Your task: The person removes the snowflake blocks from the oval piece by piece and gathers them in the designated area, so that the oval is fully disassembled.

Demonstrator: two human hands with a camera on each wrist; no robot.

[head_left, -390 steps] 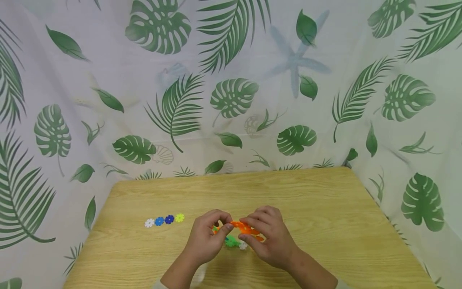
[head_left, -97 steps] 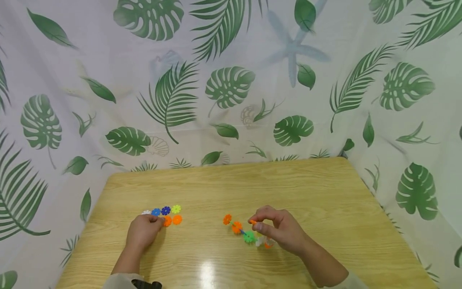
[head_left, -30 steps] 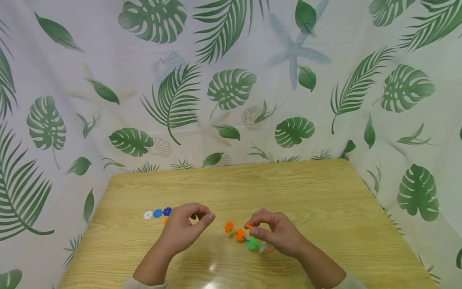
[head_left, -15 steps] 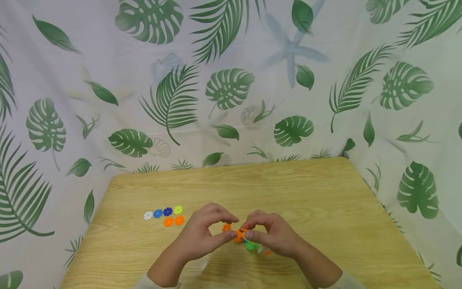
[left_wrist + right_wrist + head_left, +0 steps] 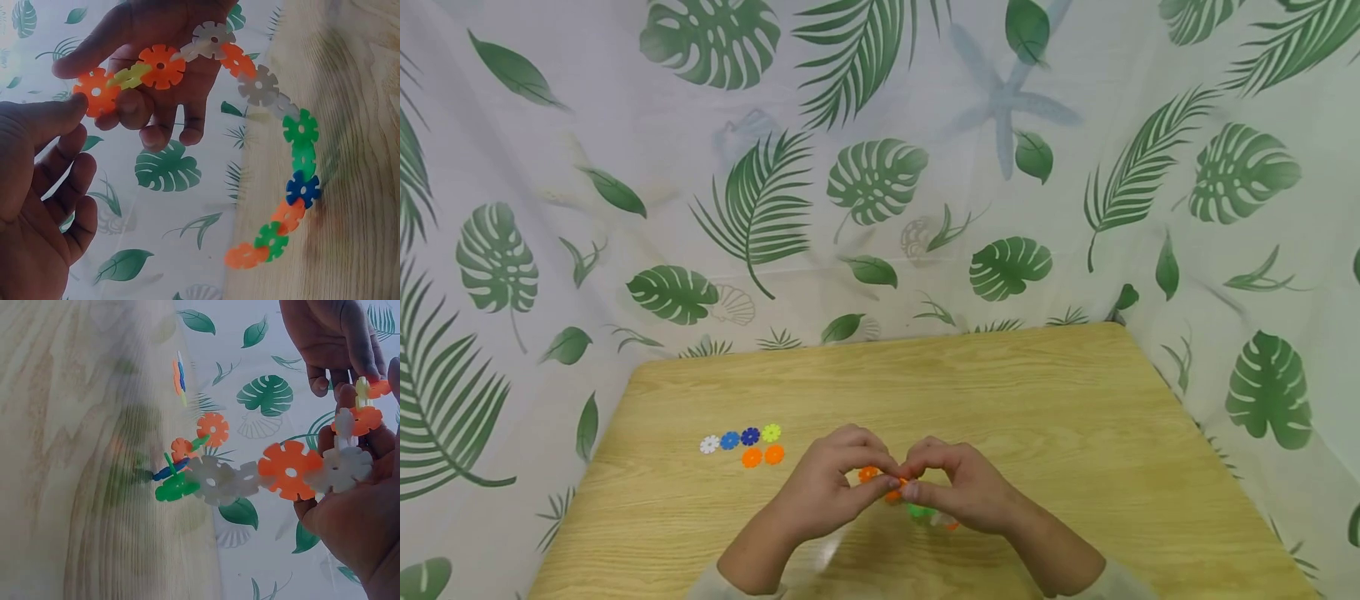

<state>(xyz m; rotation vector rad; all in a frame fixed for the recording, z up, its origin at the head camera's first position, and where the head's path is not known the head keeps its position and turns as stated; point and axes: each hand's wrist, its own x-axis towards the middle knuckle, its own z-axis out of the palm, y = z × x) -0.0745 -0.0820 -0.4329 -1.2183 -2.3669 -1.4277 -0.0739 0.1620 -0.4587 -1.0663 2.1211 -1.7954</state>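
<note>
My left hand [image 5: 827, 487] and right hand [image 5: 970, 492] meet over the table's near middle in the head view, working on a chain of plastic snowflake discs [image 5: 287, 453]. At the chain's upper end, my left thumb and fingers pinch an orange disc [image 5: 104, 104]. Beside it, my right thumb and fingers grip the chain near a yellow disc [image 5: 130, 77]. From there the orange, white, green and blue links curve down toward the table, ending in another orange disc [image 5: 244, 255]. In the head view, fingers hide much of the upper end.
On the table [image 5: 1037, 400], left of the hands, lie loose discs: white [image 5: 710, 444], light blue [image 5: 730, 440], dark blue [image 5: 750, 436] and yellow [image 5: 771, 432], with two orange ones [image 5: 752, 457] just nearer. Behind the table hangs a leaf-printed cloth [image 5: 880, 108].
Two orange discs have joined the loose ones since the oldest frame. Lately my left hand has moved right from that group to the chain and taken hold of its end disc.
</note>
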